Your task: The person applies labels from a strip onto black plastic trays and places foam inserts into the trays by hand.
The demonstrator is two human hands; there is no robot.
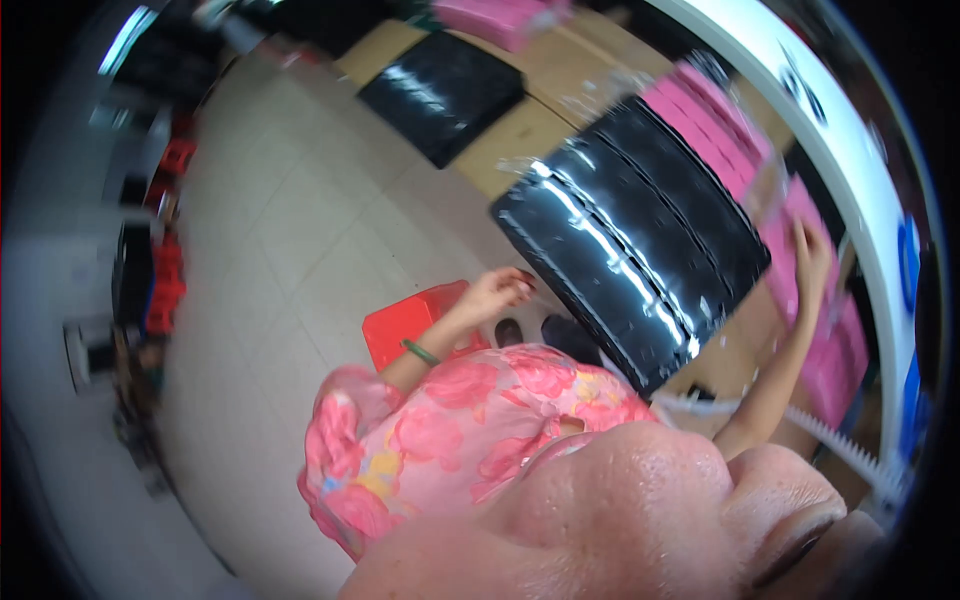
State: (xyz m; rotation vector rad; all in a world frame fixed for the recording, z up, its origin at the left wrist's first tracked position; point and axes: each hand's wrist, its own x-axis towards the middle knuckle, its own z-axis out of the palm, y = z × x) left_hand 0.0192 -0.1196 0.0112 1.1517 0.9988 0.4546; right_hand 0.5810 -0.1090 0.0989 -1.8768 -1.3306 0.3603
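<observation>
A large glossy black panel (640, 235), with long grooves across it and what looks like clear film on it, lies in front of me on the work table. My left hand (497, 294) hovers beside its left edge, fingers curled in; anything they hold is too small to make out. On the far side, my right hand (813, 255) reaches over a pink wrapped pack (790, 235) to the right of the panel. Its fingers are stretched out and appear to touch the pack, without a grip on it.
Another black panel (443, 95) lies on brown cardboard (525, 140) at the far left of the table. More pink packs (703, 125) sit beyond the large panel. Scissors (803, 85) rest on a curved white surface. A red stool (415, 318) stands by my left arm.
</observation>
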